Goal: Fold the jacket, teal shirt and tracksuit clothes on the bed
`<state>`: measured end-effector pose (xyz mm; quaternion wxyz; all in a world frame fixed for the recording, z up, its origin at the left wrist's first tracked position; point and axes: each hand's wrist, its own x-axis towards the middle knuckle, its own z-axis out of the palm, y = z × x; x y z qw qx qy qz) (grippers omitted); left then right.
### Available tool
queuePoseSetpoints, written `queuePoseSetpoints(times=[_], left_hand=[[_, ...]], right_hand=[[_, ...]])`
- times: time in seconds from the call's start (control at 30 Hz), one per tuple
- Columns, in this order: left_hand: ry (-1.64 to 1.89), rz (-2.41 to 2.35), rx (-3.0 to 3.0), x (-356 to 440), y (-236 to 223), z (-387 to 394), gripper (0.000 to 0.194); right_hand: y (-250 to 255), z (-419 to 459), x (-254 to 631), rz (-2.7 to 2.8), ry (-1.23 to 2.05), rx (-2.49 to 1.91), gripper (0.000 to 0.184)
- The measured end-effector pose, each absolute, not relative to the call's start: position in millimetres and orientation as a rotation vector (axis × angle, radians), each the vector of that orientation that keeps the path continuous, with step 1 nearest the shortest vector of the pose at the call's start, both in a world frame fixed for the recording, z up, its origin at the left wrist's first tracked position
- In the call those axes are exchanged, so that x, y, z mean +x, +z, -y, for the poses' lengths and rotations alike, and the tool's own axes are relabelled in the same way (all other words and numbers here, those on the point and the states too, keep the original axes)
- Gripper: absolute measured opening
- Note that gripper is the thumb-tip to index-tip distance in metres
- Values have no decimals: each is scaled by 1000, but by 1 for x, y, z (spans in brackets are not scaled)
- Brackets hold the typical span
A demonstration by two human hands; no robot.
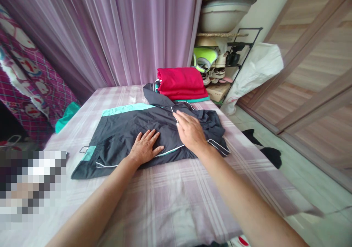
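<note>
Dark jacket (166, 133) lies spread across the centre of the frame on a plaid cloth (170, 195), whose broad surface likely lets it be laid out flat. Left of centre, the left hand (145, 146) rests palm down with fingers fanned wide, holding nothing, probably to steady the garment. Right of centre, the right hand (190, 129) touches it with straight fingers together, gripping nothing visible, perhaps for smoothing. Folded red fabric (181, 82) sits at upper centre, apparently clear of both palms.

no words, brands or numbers can be read. small letter-like marks on the magenta checked, cartoon-printed fabric (42, 87) at left are too blurred to make out.
</note>
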<state>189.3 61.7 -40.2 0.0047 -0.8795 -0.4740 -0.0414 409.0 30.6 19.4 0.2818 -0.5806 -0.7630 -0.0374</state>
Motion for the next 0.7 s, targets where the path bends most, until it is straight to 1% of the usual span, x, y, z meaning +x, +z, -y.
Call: queuePoseSetpoints(times=[0.07, 0.13, 0.2, 0.27, 0.47, 0.7], left_hand=[[-125, 1488, -2755, 190, -40, -62, 68], [-126, 1500, -2756, 189, -40, -63, 70], [-126, 1518, -2754, 185, -40, -63, 71], [-120, 1545, -2740, 177, -40, -64, 71], [-73, 1676, -2591, 124, -37, -60, 64], [-96, 1842, -2391, 56, -29, -35, 59]], right_hand=[[16, -43, 385, 2119, -54, -1582, 53], [1, -47, 374, 2238, 45, -1662, 55], [-18, -42, 381, 2326, 156, -1765, 57], [-33, -31, 402, 2334, 198, -1870, 59], [-44, 0, 472, 2223, 64, -2106, 58], [-53, 4, 478, 2216, -67, -2114, 55]])
